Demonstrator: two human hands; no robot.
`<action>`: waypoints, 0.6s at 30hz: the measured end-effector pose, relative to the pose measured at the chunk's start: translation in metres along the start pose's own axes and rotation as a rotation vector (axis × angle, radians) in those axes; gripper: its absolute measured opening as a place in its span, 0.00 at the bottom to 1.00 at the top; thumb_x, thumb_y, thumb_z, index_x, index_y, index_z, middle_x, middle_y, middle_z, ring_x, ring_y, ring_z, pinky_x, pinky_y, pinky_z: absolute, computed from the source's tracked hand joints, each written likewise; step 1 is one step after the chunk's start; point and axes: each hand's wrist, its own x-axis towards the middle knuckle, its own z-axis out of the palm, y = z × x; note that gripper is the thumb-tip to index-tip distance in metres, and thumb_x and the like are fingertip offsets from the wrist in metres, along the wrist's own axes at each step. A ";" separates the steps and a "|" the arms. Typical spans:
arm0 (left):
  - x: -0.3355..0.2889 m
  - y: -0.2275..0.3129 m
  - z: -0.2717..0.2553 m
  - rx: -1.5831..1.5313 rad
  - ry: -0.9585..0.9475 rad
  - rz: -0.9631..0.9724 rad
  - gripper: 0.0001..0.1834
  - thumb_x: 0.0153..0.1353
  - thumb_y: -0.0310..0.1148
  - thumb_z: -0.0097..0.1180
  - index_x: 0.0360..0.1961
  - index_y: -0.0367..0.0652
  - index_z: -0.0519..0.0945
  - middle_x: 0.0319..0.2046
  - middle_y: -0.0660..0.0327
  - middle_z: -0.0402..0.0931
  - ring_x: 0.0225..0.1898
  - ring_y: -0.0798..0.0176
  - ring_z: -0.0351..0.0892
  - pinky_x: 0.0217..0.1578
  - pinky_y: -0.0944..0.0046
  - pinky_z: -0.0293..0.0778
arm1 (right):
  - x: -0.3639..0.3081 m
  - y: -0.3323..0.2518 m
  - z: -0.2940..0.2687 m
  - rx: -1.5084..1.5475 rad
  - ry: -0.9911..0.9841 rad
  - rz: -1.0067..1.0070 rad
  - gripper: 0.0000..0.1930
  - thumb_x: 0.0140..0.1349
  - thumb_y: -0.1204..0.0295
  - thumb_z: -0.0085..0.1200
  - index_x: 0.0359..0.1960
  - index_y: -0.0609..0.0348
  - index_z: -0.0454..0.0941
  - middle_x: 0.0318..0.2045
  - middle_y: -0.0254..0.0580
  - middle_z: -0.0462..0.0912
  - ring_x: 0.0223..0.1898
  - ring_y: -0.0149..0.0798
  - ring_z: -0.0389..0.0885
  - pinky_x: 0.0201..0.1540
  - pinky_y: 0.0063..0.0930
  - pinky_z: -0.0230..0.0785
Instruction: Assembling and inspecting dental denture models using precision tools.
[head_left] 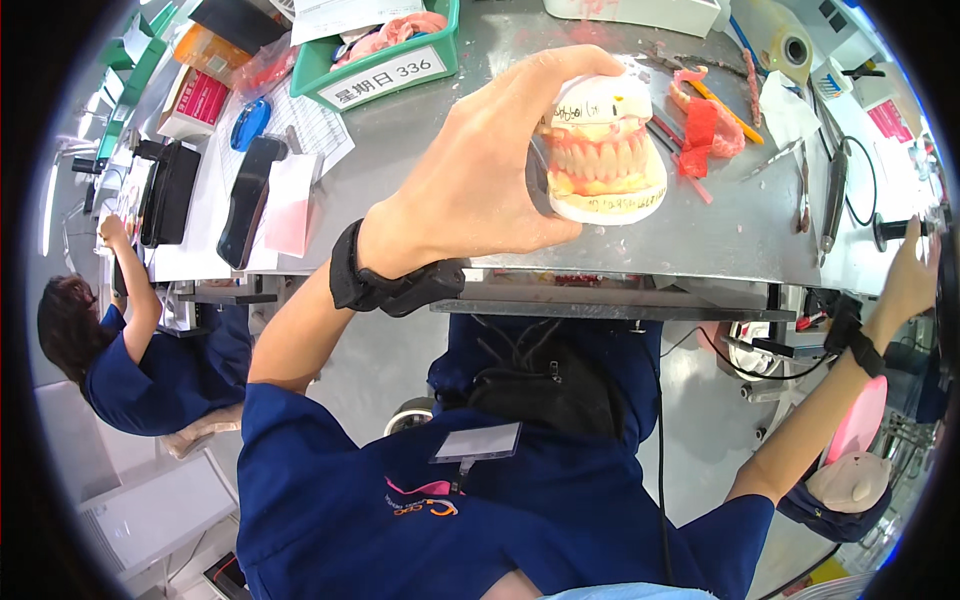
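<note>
Raised over the bench, my left hand (480,165) grips a dental plaster model (600,185) between thumb and fingers. Its upper and lower casts are closed together, with tooth-coloured teeth set in pink and yellowish wax and handwriting on the white plaster. At the far right rim, my right hand (908,285) reaches out with its fingers bent at a black spool-shaped part (886,232). Whatever lies within those fingers is hard to make out there.
Near the model lie red wax pieces (700,135), an orange pencil (735,112) and a black-handled tool (836,195). A green bin (385,70), a black phone-like device (250,200) and blue tape (251,124) are left. Another person (140,340) works at far left.
</note>
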 end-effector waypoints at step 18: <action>0.003 0.018 -0.011 0.323 0.091 -0.066 0.43 0.35 0.34 0.75 0.57 0.39 0.73 0.48 0.53 0.77 0.49 0.53 0.78 0.49 0.59 0.74 | 0.072 0.048 0.047 0.496 -0.427 0.173 0.24 0.70 0.52 0.48 0.47 0.65 0.76 0.32 0.36 0.78 0.30 0.29 0.74 0.36 0.22 0.68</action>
